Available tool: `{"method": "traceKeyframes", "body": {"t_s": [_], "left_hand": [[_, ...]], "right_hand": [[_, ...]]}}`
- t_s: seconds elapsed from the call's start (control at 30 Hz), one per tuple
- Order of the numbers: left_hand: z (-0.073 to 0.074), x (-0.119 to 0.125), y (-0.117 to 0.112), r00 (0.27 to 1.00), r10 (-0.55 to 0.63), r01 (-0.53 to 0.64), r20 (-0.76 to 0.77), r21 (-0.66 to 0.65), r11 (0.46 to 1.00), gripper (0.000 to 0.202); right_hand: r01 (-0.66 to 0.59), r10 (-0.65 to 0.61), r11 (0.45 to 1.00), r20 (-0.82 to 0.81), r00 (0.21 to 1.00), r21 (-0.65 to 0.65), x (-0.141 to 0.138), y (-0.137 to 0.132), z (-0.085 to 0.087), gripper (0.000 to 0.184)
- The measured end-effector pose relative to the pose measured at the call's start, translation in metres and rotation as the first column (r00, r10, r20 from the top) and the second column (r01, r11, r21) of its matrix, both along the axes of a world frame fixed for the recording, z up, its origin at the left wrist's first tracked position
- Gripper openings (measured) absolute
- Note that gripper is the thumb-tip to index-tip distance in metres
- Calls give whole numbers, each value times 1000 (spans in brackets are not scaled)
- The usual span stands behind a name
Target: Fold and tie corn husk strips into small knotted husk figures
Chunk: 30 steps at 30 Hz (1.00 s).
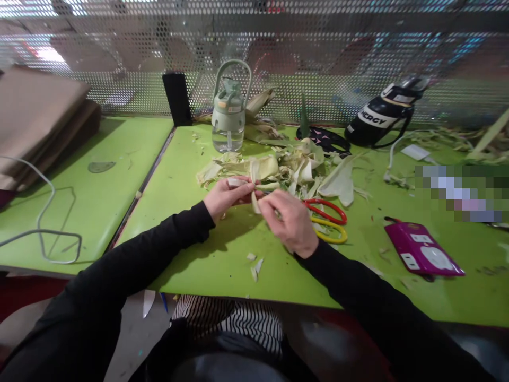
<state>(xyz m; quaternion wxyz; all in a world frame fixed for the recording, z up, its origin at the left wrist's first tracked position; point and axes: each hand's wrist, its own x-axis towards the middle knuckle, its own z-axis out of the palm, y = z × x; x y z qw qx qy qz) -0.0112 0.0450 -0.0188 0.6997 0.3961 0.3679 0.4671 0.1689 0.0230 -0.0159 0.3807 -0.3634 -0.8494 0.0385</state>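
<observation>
My left hand [227, 197] is closed, its thumb and fingertips pinching a pale strip of corn husk [255, 202]. Curled into a loose fist, my right hand [291, 220] meets the strip from the other side; its fingertips are partly hidden. Just behind both hands lies a loose heap of pale green and cream corn husks [300, 168]. Scissors [330, 233] with one red and one yellow handle loop rest at the right hand's side, their blades hidden. Small husk scraps [256, 269] are scattered on the green table [191, 265] in front.
At the back stand a pale green water bottle [228, 116] and a black phone [177, 100]. A black bottle [377, 116] leans against the perforated metal screen [286, 63]. To the right lies a purple power strip [423, 249]; brown folded sacks [40, 116] and a grey wire [59, 233] occupy the left.
</observation>
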Motion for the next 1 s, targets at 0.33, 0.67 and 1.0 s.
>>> {"method": "traceKeyframes", "body": {"t_s": [0.33, 0.67, 1.0], "left_hand": [[5, -13, 6, 986, -128, 130, 104, -15, 991, 26], [3, 3, -6, 989, 3, 2, 147, -36, 999, 31], [1, 3, -10, 997, -8, 8, 74, -3, 1000, 38]], "right_hand": [[169, -182, 965, 48, 982, 203, 11, 14, -2, 21], [-55, -38, 906, 211, 977, 419, 6, 3, -6, 18], [-35, -1, 950, 114, 993, 311, 3, 2, -9, 9]]}}
